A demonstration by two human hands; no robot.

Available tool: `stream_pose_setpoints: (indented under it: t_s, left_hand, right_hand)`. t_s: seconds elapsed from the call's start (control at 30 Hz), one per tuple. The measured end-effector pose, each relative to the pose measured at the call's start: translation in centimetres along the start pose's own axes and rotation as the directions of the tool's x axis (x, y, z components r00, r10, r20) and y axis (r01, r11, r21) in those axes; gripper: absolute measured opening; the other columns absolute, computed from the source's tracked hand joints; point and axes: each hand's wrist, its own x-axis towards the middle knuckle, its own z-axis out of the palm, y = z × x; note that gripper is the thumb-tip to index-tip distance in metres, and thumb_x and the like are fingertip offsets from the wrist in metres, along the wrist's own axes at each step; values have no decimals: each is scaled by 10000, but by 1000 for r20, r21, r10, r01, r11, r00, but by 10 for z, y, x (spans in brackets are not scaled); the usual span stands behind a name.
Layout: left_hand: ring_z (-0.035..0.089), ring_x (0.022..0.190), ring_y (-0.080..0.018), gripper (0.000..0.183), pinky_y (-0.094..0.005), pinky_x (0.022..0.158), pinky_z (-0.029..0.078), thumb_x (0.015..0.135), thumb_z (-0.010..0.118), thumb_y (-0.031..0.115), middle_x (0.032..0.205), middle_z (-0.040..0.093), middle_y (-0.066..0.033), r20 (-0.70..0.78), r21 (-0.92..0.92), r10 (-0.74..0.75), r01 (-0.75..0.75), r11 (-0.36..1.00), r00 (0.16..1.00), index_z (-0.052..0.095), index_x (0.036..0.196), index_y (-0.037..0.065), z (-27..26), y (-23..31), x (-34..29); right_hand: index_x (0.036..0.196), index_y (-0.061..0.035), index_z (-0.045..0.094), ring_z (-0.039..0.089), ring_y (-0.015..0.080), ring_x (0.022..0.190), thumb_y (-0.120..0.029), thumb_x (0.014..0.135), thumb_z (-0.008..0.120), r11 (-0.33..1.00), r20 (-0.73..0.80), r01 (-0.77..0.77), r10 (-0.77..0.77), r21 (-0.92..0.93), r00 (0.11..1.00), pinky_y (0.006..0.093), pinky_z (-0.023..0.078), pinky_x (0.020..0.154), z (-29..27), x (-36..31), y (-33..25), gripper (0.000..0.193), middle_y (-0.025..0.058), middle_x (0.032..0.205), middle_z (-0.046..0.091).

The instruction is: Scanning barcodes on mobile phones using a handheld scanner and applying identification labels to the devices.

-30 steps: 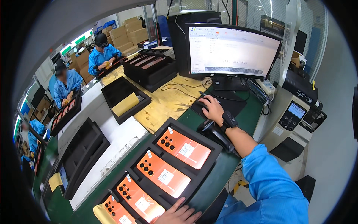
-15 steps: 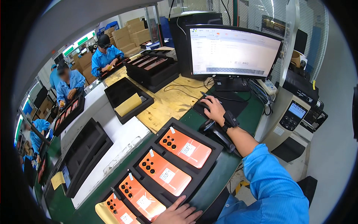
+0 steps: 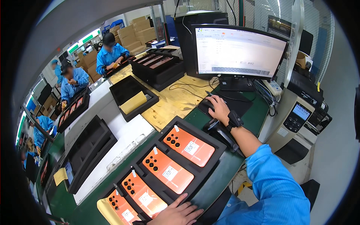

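Observation:
A black foam tray (image 3: 221, 144) lies before me with three orange smartphones fully in view and one partly cut off, backs up with white labels. My left hand (image 3: 179, 213) lies flat with fingers spread on the tray's near edge, beside the third phone (image 3: 144, 197). My right hand (image 3: 219, 108) is closed over a dark computer mouse (image 3: 207, 104), largely hidden under the palm, on a black mouse pad (image 3: 240, 104). A black handheld barcode scanner (image 3: 222, 135) lies beside my right wrist, which wears a black wrist device (image 3: 235, 119).
A lit monitor (image 3: 240, 52) stands behind the mouse pad, a label printer (image 3: 296, 116) at right. Stacked black trays (image 3: 157, 73) and an open tray (image 3: 129, 110) with a yellow pad sit at the back. Another tray (image 3: 90, 150) leans left. Co-workers in blue (image 3: 112, 58) work beyond.
The whole view has shifted slightly to the right and down. Both hands keep their places on the tray and mouse. One co-worker's hand has risen toward the head.

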Motion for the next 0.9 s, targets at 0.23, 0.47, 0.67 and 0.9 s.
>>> stream_pose_setpoints:
  t_s: [0.23,0.47,0.67,0.9]
  left_hand:
    - [621,1139,-302,334,-516,1219,273,935,614,202,1149,697,-138,-9,-14,-20,20,1000,1000,680,1209,25,0,0,-1]
    - [620,1148,-299,341,-509,1221,270,938,618,215,1163,700,-137,7,-12,-18,18,1000,1000,681,1215,25,-1,-1,-1]
    - [620,1149,-287,348,-501,1231,254,947,606,217,1158,704,-132,19,0,-14,14,1000,1000,675,1223,18,0,2,4]
    - [616,1064,-227,338,-493,1256,211,916,602,221,1008,640,-74,44,17,-37,36,999,998,664,1207,61,19,-9,-14]
  right_hand:
    - [1334,-128,574,533,396,1186,-152,810,680,1000,3,1,-1,26,1000,464,473,1022,1,0,-1,535,166,1302,526]
    - [1278,-157,630,529,395,1199,-154,830,676,1000,-5,14,-14,-7,1000,464,470,1030,5,-1,4,450,163,1318,524]
    - [1302,-168,620,530,393,1208,-146,834,688,999,10,0,0,-41,1000,458,477,1023,-4,-6,12,474,150,1343,503]
    - [1191,-69,692,574,357,1200,-154,752,684,976,15,180,-180,-119,984,461,480,1022,14,22,-19,446,170,1221,657]
